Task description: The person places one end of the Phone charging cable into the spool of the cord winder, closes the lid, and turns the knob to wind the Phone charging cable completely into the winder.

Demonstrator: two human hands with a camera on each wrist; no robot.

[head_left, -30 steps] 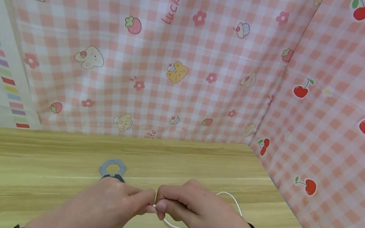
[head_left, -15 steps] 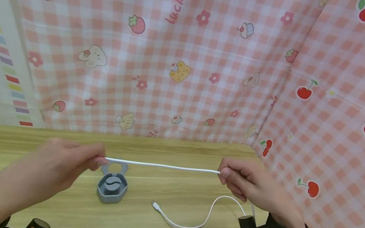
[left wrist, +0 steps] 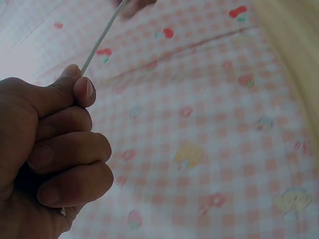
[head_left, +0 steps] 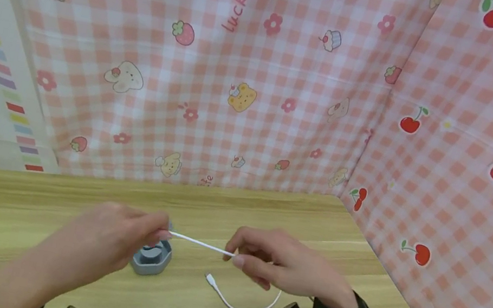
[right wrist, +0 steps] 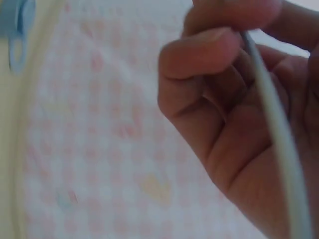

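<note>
White cable is pinched taut between left hand and right hand above the table's middle, seemingly mid-straightening; next comes winding into the grey holder.

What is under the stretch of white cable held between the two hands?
The white cable is pinched by the left hand and right hand above the wooden table. The gray holder sits below its left end, partly covered by that hand.
</note>
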